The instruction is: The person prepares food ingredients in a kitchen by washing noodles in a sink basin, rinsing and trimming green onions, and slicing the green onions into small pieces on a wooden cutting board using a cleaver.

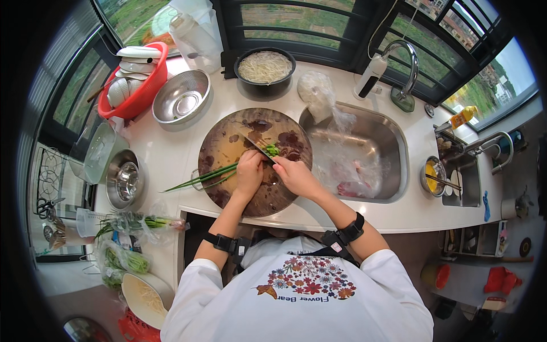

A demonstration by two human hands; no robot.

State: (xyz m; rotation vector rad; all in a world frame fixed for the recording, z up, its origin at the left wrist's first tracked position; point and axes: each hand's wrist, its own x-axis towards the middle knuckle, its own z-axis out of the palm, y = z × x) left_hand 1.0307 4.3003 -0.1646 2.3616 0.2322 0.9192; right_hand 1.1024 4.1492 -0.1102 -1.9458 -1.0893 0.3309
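Note:
On a round wooden cutting board (pixel 239 128), my left hand (pixel 250 171) presses a bunch of scallions (pixel 213 173) whose green tops trail left past the board's edge. My right hand (pixel 295 173) grips a kitchen knife (pixel 257 146); its handle is hidden in my fist. The blade stands slanted right beside my left knuckles. Chopped scallion pieces (pixel 271 149) gather on the blade's far side. Dark wet patches mark the board, and a metal ring handle (pixel 196 179) sticks out at its left.
Right of the board lies a steel sink (pixel 384 141) with plastic-wrapped meat (pixel 354 188). A black pot of shredded vegetable (pixel 265 68), a colander (pixel 181 98) and a red basin of dishes (pixel 160 81) stand behind. Bagged greens (pixel 128 258) lie at the left; a bowl of beaten egg (pixel 431 175) sits far right.

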